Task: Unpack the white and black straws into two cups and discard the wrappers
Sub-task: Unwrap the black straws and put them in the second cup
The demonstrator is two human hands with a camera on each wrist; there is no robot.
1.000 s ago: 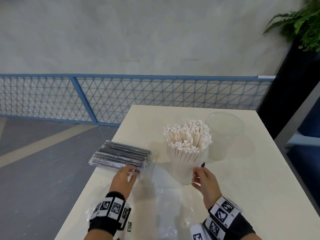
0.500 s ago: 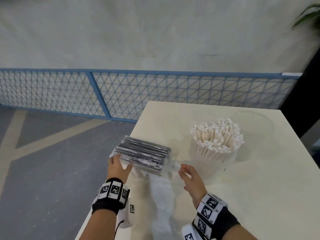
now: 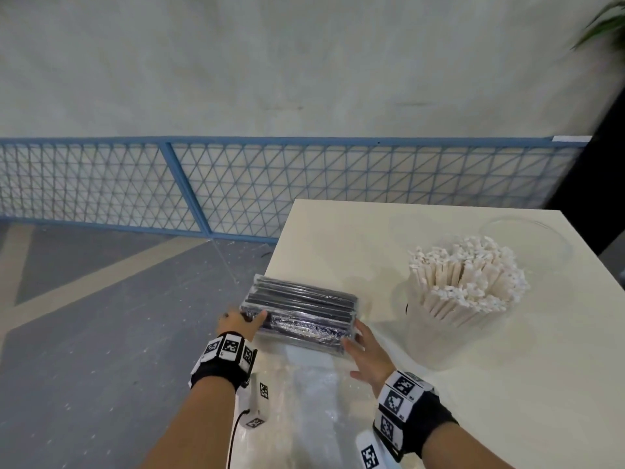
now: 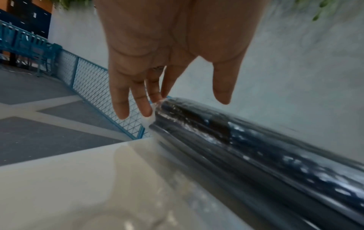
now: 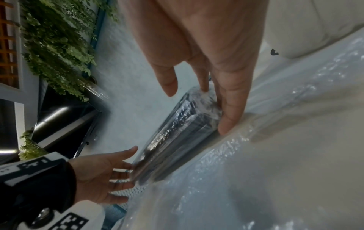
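Here the pack of black straws (image 3: 299,314) is bracketed lengthwise on the bench (image 3: 338,231), left hand (image 3: 241,324) and right hand (image 3: 367,358) flat-fingered against opposite ends.

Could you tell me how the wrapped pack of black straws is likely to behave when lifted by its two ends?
The pack of black straws probably stays fairly stiff, being tightly bundled. Its glossy film looks slippery. It is likely light.

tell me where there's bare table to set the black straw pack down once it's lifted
Bare table lies beyond the black straw pack, between it and the far edge, left of the cup of white straws. Another bare stretch runs along the right edge, nearer than that cup. The near side is crowded: an empty clear wrapper lies there, between both wrists.
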